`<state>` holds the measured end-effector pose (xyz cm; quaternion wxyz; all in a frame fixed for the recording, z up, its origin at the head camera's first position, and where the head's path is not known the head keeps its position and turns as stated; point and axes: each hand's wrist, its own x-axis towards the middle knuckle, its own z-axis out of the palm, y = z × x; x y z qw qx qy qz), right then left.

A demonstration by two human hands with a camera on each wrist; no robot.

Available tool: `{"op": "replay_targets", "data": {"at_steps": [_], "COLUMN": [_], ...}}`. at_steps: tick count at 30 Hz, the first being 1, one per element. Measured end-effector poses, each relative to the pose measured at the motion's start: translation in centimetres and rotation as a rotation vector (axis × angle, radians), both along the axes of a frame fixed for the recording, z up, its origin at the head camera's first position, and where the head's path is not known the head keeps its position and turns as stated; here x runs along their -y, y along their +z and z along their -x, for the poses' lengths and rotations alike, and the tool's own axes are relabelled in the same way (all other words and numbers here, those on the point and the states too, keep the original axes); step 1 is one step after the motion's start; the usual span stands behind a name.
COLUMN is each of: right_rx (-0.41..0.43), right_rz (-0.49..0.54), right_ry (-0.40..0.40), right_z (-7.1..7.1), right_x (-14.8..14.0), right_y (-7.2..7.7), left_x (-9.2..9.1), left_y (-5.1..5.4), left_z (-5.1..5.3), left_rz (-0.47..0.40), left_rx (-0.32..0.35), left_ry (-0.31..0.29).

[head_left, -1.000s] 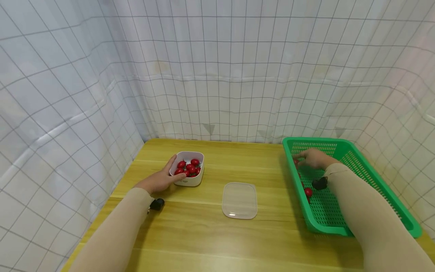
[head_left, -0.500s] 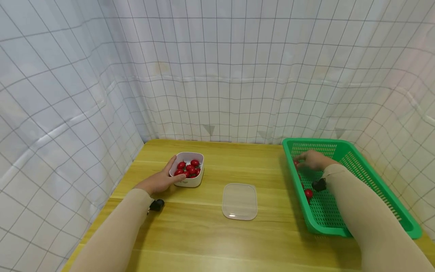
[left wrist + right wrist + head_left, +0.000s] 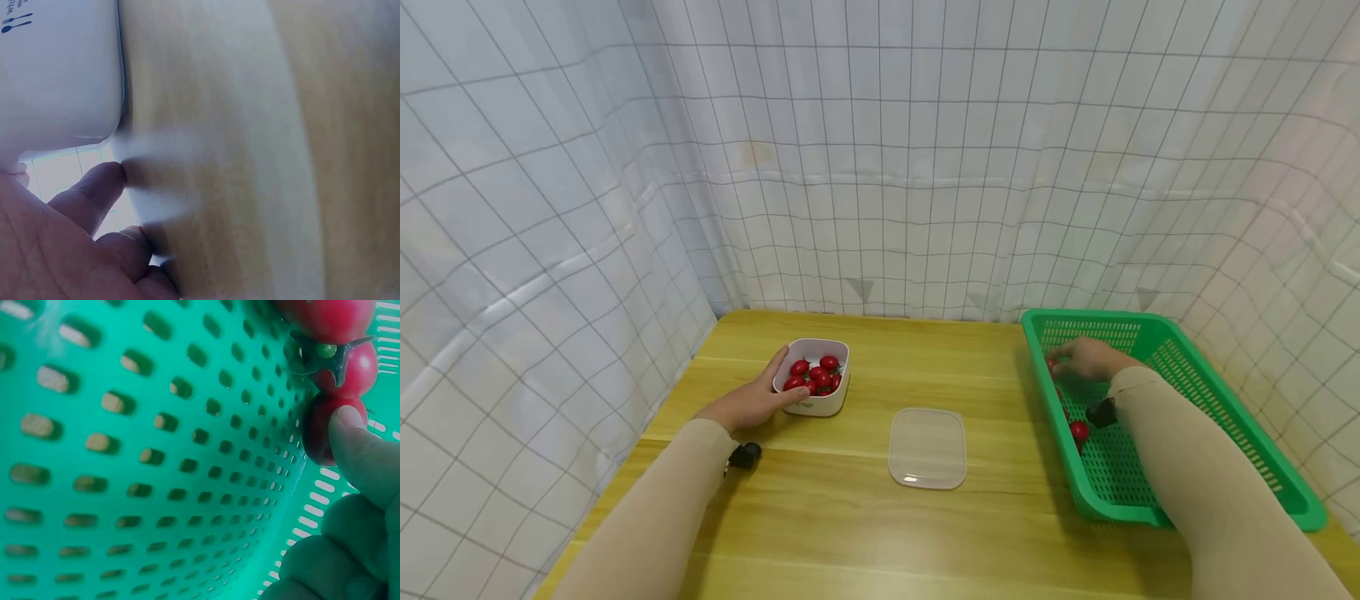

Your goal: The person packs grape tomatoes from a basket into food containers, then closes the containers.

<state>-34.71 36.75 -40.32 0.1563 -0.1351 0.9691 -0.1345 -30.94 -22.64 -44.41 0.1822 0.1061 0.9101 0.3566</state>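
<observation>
My left hand point(image 3: 749, 402) holds a small white plastic container point(image 3: 822, 407) at its near left corner, thumb over the front side and fingers along the left side. Several red cherry tomatoes point(image 3: 820, 377) lie inside it. The left wrist view shows the lower fingers point(image 3: 94, 190) beside the container, close to the tabletop. At the right, my right hand point(image 3: 1090, 360) reaches into a green plastic basket point(image 3: 1077, 479). Its thumb presses a cherry tomato point(image 3: 317, 429) near the basket wall in the right wrist view, and the forefinger is hidden behind. More tomatoes line up beyond it.
A clear flat lid point(image 3: 927, 450) lies on the wooden table point(image 3: 850, 533) between container and basket. Other tomatoes point(image 3: 1078, 431) rest along the basket's left wall. Grid-patterned white curtains point(image 3: 925, 183) enclose the back and sides.
My right hand shifts slightly within the basket, staying by the left wall. My left hand keeps its place at the container. The whole head view sinks slightly.
</observation>
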Motion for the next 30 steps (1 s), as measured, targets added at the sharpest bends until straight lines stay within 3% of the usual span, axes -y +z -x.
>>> {"op": "replay_targets", "data": {"at_steps": [30], "right_rx": [0.009], "right_rz": [0.004], "right_ry": [-0.033], "right_z": [0.41], "right_x": [-0.26], "right_y": [-0.89], "left_x": [-0.21], "left_y": [0.46], "left_z": [-0.33], "left_rz": [0.028], "left_rx": [-0.002], "left_ry": [0.004]}}
